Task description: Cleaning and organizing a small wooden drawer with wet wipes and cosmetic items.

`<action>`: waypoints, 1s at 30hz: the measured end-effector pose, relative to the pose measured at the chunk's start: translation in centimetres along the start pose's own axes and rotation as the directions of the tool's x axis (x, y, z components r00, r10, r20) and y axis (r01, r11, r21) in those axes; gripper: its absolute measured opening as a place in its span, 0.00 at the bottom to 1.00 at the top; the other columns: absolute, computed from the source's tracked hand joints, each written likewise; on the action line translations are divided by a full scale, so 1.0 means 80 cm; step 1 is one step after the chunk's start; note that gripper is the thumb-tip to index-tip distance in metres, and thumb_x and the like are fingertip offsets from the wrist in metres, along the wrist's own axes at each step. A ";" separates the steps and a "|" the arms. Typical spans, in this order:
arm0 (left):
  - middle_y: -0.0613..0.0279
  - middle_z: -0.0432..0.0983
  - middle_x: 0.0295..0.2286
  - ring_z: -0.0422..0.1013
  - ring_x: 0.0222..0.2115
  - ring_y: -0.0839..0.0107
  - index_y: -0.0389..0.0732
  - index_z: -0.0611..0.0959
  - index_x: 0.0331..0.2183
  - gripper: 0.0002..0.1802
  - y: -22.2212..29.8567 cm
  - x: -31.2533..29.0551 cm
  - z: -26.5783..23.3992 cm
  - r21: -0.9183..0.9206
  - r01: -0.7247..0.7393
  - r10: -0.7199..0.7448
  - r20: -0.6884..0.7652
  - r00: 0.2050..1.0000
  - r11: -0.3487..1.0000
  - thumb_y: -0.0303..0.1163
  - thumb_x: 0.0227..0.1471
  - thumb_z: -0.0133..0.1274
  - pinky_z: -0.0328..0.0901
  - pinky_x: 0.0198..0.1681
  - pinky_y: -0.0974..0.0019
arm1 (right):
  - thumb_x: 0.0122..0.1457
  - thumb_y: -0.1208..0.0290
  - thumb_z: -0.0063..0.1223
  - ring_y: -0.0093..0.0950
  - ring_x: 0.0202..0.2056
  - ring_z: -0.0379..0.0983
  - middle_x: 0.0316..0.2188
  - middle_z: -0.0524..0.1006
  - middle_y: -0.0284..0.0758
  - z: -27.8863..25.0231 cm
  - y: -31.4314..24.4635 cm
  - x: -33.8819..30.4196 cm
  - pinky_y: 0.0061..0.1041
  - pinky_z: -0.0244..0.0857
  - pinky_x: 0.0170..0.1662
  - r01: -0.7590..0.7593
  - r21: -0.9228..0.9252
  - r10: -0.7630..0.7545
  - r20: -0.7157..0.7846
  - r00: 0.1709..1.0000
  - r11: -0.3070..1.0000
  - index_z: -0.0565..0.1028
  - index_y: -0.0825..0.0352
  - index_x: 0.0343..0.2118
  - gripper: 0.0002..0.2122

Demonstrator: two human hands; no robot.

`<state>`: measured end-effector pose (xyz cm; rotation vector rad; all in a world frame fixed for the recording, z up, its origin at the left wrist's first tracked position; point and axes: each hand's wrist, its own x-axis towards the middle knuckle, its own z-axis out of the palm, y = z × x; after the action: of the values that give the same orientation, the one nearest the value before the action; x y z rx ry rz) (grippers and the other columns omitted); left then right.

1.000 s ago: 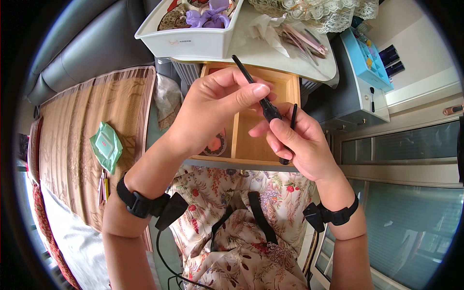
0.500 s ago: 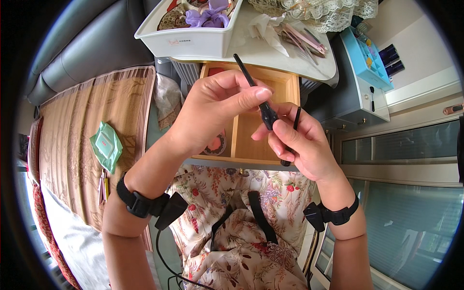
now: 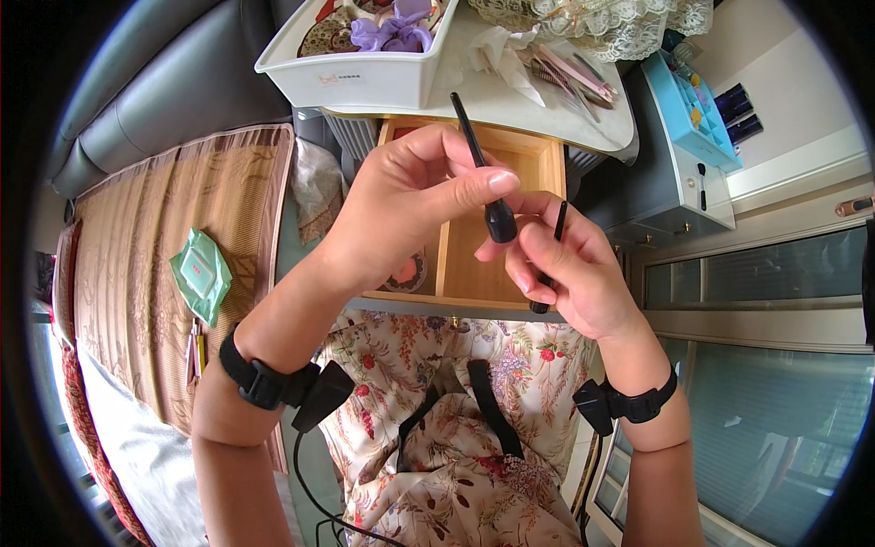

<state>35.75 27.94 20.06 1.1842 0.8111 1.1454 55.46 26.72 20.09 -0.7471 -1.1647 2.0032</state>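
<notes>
A slim black makeup brush (image 3: 467,132) with a thick, bulb-shaped lower end is pinched between the thumb and fingers of my left hand (image 3: 392,196). It tilts, with its thin handle pointing up and away. My right hand (image 3: 574,264) grips a second thin black stick (image 3: 559,219), whose lower end shows below the fingers; its kind is unclear. The right fingertips sit right beside the brush's bulb end. Both hands are above an open wooden drawer (image 3: 544,164), which has a divider and a round dark item with a pinkish pattern (image 3: 408,273) in its left part.
Above the drawer, a white tabletop (image 3: 492,87) bears a white bin (image 3: 355,80) with a purple scrunchie, plus tissue and combs (image 3: 574,77). At right stand a blue organizer (image 3: 690,118) and a small brush (image 3: 702,187). Green wipes (image 3: 200,273) lie on the bed at left.
The brush in my left hand has shifted slightly right and stands steeper. Its bulb end shows more fully, clear of my right thumb. My right hand has barely moved.
</notes>
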 end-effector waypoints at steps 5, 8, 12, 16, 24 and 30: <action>0.69 0.75 0.25 0.69 0.26 0.84 0.42 0.73 0.24 0.11 0.004 0.001 0.007 -0.021 -0.028 0.028 0.013 1.000 0.999 0.35 0.51 0.58 0.61 0.25 0.79 | 0.60 0.73 0.49 0.11 0.21 0.60 0.33 0.76 0.36 0.000 0.002 0.001 0.10 0.52 0.21 0.056 -0.142 -0.055 0.013 0.998 0.988 0.68 0.68 0.44 0.11; 0.69 0.75 0.28 0.68 0.29 0.83 0.42 0.75 0.29 0.09 0.006 0.000 0.005 -0.011 0.043 -0.042 0.027 0.999 0.999 0.36 0.53 0.55 0.64 0.31 0.77 | 0.61 0.70 0.47 0.11 0.21 0.60 0.33 0.76 0.36 -0.002 0.000 0.001 0.10 0.52 0.21 -0.026 -0.051 0.027 0.007 1.000 0.998 0.68 0.69 0.44 0.11; 0.65 0.75 0.35 0.69 0.32 0.81 0.39 0.77 0.39 0.12 0.005 -0.001 0.000 0.025 0.074 -0.076 0.097 0.992 0.997 0.37 0.58 0.47 0.66 0.39 0.73 | 0.64 0.66 0.41 0.11 0.21 0.61 0.33 0.76 0.36 -0.007 0.001 -0.001 0.09 0.52 0.21 -0.027 -0.005 0.027 0.044 0.999 1.000 0.68 0.69 0.43 0.12; 0.61 0.76 0.38 0.71 0.35 0.78 0.38 0.77 0.41 0.12 0.005 -0.002 0.004 -0.026 -0.022 0.025 0.143 0.989 0.999 0.34 0.59 0.45 0.67 0.41 0.70 | 0.65 0.65 0.40 0.11 0.22 0.61 0.34 0.76 0.36 -0.006 0.001 -0.002 0.09 0.52 0.20 -0.015 0.016 0.015 0.036 0.999 1.000 0.70 0.70 0.44 0.13; 0.57 0.76 0.36 0.72 0.38 0.74 0.38 0.77 0.39 0.08 0.001 0.000 0.000 0.016 -0.051 0.048 0.161 0.986 0.999 0.29 0.57 0.47 0.67 0.43 0.69 | 0.63 0.66 0.45 0.10 0.21 0.59 0.32 0.76 0.33 -0.007 -0.001 -0.003 0.09 0.51 0.20 0.011 -0.067 -0.010 0.005 1.000 0.998 0.72 0.71 0.43 0.13; 0.59 0.77 0.32 0.72 0.34 0.76 0.40 0.76 0.30 0.02 -0.004 0.000 0.004 -0.041 -0.058 0.061 0.077 0.995 0.997 0.27 0.55 0.51 0.67 0.40 0.71 | 0.61 0.68 0.49 0.10 0.21 0.59 0.30 0.76 0.31 -0.001 0.002 -0.002 0.09 0.51 0.21 0.041 -0.103 -0.045 -0.036 0.998 0.994 0.72 0.71 0.44 0.13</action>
<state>36.12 27.85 19.83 1.2202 0.6950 1.1514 55.53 26.60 19.99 -0.8012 -1.2579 1.8977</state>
